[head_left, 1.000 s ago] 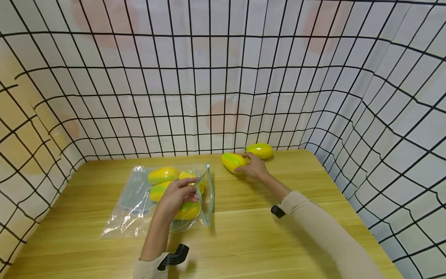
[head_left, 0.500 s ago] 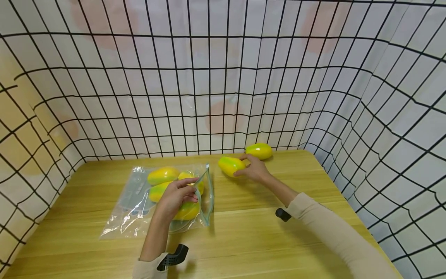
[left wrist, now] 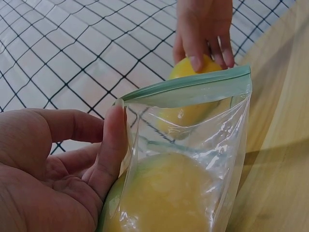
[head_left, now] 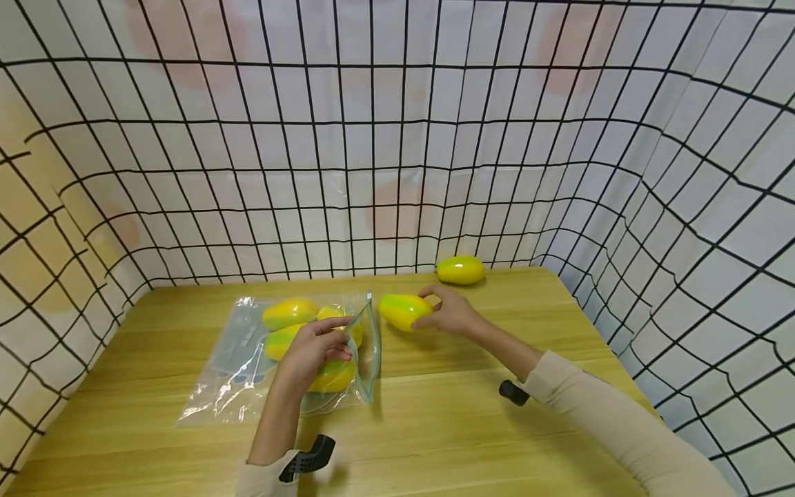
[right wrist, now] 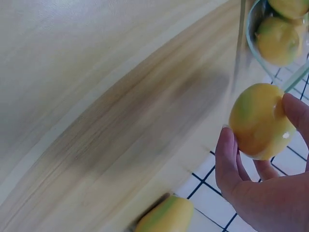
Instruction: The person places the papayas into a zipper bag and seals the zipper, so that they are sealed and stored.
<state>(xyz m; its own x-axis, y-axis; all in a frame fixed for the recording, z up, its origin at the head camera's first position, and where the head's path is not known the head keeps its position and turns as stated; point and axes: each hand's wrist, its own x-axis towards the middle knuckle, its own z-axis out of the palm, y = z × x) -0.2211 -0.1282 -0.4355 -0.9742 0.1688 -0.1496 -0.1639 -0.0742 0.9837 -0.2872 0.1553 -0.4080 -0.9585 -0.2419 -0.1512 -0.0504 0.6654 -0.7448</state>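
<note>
A clear zip bag [head_left: 230,386] with a green-edged mouth lies on the table, several yellow-green mangoes [head_left: 290,313] inside it. My left hand [head_left: 313,352] pinches the bag's edge at the mouth, which gapes toward the right; the left wrist view shows thumb and fingers on that rim [left wrist: 193,87]. With its fingertips my right hand [head_left: 456,312] grips one mango [head_left: 402,312], just right of the bag's mouth. In the right wrist view this mango [right wrist: 260,121] is held between thumb and fingers, near the bag opening.
Another mango [head_left: 461,270] lies at the back of the wooden table [head_left: 435,428], behind my right hand. White sheeting with a black grid [head_left: 397,138] rises along the table's back and sides.
My right hand has drawn its mango leftward and toward me, away from the mango at the back and closer to the bag. The left hand has stayed at the bag's mouth.
</note>
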